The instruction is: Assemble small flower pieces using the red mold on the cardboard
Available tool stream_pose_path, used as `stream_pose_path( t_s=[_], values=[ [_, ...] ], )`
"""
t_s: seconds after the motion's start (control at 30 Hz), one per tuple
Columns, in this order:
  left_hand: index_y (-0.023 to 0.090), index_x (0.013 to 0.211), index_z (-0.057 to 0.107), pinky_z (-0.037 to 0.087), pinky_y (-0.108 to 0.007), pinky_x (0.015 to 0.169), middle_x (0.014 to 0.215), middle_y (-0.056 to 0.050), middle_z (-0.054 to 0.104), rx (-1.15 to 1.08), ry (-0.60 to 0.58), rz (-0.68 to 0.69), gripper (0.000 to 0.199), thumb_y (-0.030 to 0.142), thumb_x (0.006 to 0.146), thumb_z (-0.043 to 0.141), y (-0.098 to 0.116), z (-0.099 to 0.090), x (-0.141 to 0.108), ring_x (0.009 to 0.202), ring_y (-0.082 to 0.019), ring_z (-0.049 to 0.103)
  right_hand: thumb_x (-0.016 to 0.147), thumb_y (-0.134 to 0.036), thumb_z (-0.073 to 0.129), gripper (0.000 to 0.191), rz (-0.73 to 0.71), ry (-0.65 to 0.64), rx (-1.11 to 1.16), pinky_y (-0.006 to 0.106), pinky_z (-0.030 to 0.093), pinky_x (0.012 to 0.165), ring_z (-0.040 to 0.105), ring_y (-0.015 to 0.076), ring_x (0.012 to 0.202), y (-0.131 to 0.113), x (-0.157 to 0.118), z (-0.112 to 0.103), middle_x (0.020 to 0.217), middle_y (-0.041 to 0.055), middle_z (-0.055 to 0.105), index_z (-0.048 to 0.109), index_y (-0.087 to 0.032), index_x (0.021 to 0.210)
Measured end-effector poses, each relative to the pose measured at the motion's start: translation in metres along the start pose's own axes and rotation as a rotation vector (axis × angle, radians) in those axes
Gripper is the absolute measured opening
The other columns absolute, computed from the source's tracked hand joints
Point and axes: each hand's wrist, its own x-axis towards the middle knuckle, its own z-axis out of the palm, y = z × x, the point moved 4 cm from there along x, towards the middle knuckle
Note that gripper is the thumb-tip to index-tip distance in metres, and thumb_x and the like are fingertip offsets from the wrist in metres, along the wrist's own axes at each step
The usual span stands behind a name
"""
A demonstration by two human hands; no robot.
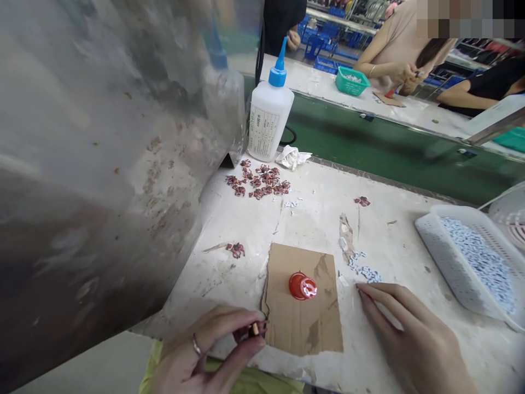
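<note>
My left hand [217,350], with a ring on one finger, pinches a small dark-red figurine [243,331] between thumb and fingertips. A tan spot shows on the figurine's near side. It is held beside the lower left edge of a cardboard piece [283,334]. On that cardboard sits a small red dish [296,285] with a glossy surface. My right hand [414,334] rests low over the table with thumb and forefinger together; whatever may be between them is too small to make out. Just beyond its fingertips lie several small white-and-blue pieces [365,269].
Similar figurines [264,180] lie clustered near a white glue bottle [268,115] with a blue nozzle. A crumpled tissue [293,157] is beside it. A white basket [426,224] of small pieces stands right. A large metal panel [123,164] blocks the left. Co-workers sit across the green divider [328,123].
</note>
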Motion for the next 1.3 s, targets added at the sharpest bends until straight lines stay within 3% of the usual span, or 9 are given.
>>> stream_pose_path(
  t_s=[0.1,0.2,0.33,0.43,0.6,0.8,1.0,1.2,1.3],
  values=[
    [0.027,0.119,0.072,0.067,-0.010,0.088,0.106,0.006,0.080,0.052,-0.052,0.086,0.039,0.004,0.088,0.079,0.000,0.000,0.002,0.093,-0.008,0.081,0.103,-0.039,0.064,0.016,0.114,0.017,0.111,0.027,0.063,0.067,0.080,0.0195,0.087,-0.005,0.011,-0.002,0.103,0.0016,0.080,0.075,-0.029,0.100],
    [0.026,0.115,0.073,0.066,-0.008,0.089,0.105,0.006,0.080,0.112,-0.071,0.122,0.037,0.001,0.088,0.078,0.006,0.004,0.003,0.093,-0.006,0.079,0.100,-0.036,0.067,0.012,0.116,-0.012,0.284,0.027,0.066,0.073,0.080,0.0201,0.087,-0.026,0.030,-0.006,0.099,0.0022,0.081,0.075,-0.028,0.097],
    [0.027,0.112,0.072,0.064,-0.009,0.090,0.106,0.005,0.078,0.069,-0.013,-0.004,0.036,-0.002,0.091,0.071,0.011,0.010,0.002,0.098,-0.006,0.077,0.098,-0.023,0.070,0.009,-0.007,-0.083,0.473,0.028,0.068,0.074,0.081,0.0206,0.085,-0.064,0.053,-0.010,0.096,0.0035,0.082,0.077,-0.027,0.101],
    [0.026,0.112,0.072,0.063,-0.009,0.093,0.106,0.004,0.077,0.044,0.017,-0.058,0.035,-0.003,0.092,0.069,0.009,0.013,0.000,0.100,-0.006,0.076,0.098,-0.016,0.067,0.016,-0.055,-0.056,0.510,0.025,0.067,0.070,0.080,0.0190,0.084,-0.080,0.063,-0.014,0.096,0.0047,0.081,0.078,-0.027,0.102],
    [0.024,0.121,0.071,0.062,-0.007,0.087,0.105,0.003,0.076,0.061,-0.080,0.087,0.036,0.000,0.094,0.068,0.003,0.011,0.002,0.096,-0.004,0.075,0.099,-0.014,0.066,0.018,-0.085,-0.077,0.463,0.019,0.064,0.065,0.079,0.0159,0.087,-0.081,0.065,-0.014,0.101,0.0057,0.079,0.078,-0.026,0.106],
    [0.025,0.121,0.070,0.060,-0.003,0.090,0.104,0.006,0.079,0.132,-0.131,0.094,0.033,0.006,0.094,0.073,0.001,0.008,0.005,0.094,-0.002,0.077,0.100,-0.013,0.065,0.019,-0.110,-0.037,0.451,0.019,0.064,0.073,0.079,0.0140,0.085,-0.082,0.067,-0.012,0.096,0.0019,0.079,0.076,-0.027,0.104],
    [0.026,0.117,0.071,0.061,-0.003,0.090,0.105,0.006,0.080,0.061,-0.105,0.072,0.032,0.004,0.093,0.074,0.006,0.012,0.009,0.095,-0.002,0.078,0.099,-0.012,0.066,0.022,-0.101,-0.089,0.460,0.021,0.065,0.075,0.079,0.0149,0.090,-0.080,0.063,-0.012,0.101,0.0016,0.078,0.073,-0.030,0.110],
    [0.025,0.120,0.069,0.064,-0.008,0.091,0.104,0.005,0.082,-0.011,-0.189,0.102,0.036,0.004,0.091,0.077,0.009,0.026,0.011,0.095,-0.005,0.079,0.095,-0.008,0.067,0.032,0.004,-0.060,0.655,0.029,0.066,0.069,0.079,0.0212,0.091,-0.095,0.055,-0.024,0.099,0.0030,0.079,0.073,-0.034,0.112],
    [0.021,0.117,0.071,0.066,-0.010,0.090,0.102,0.002,0.082,-0.070,-0.197,0.128,0.033,0.003,0.090,0.078,0.013,0.031,0.015,0.094,-0.007,0.080,0.090,-0.001,0.069,0.039,-0.033,-0.090,0.774,0.031,0.069,0.072,0.080,0.0239,0.096,-0.104,0.054,-0.026,0.102,0.0053,0.080,0.074,-0.032,0.114]
  ],
)
